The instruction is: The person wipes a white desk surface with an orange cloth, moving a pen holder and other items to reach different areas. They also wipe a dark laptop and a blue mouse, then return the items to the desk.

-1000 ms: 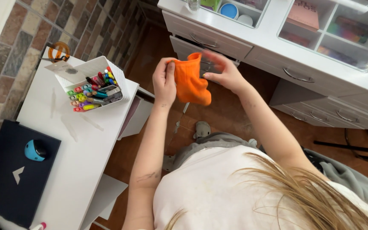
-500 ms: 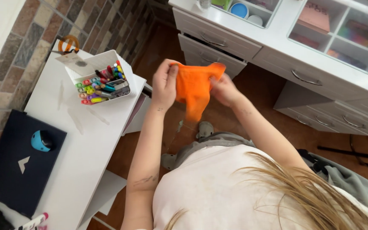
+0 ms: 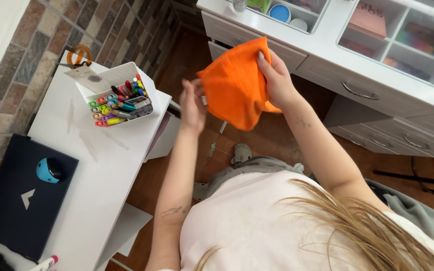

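An orange cloth (image 3: 237,85) hangs spread out in front of me, above the brown floor. My right hand (image 3: 276,78) grips its upper right edge, fingers curled over the fabric. My left hand (image 3: 193,106) is at the cloth's left edge, blurred, fingers loosely bent; whether it holds the fabric is unclear. A white cabinet with drawers (image 3: 322,35) stands just beyond the cloth.
A white side table (image 3: 101,160) on my left carries a white box of coloured markers (image 3: 119,103), a dark blue mat (image 3: 11,200) and a blue rounded object (image 3: 47,170). A brick wall is at far left. Grey slippers (image 3: 239,152) show on the floor.
The cloth, bunched between both hands before, is now opened out and lifted higher by my right hand. My left hand has slipped down off the top edge.
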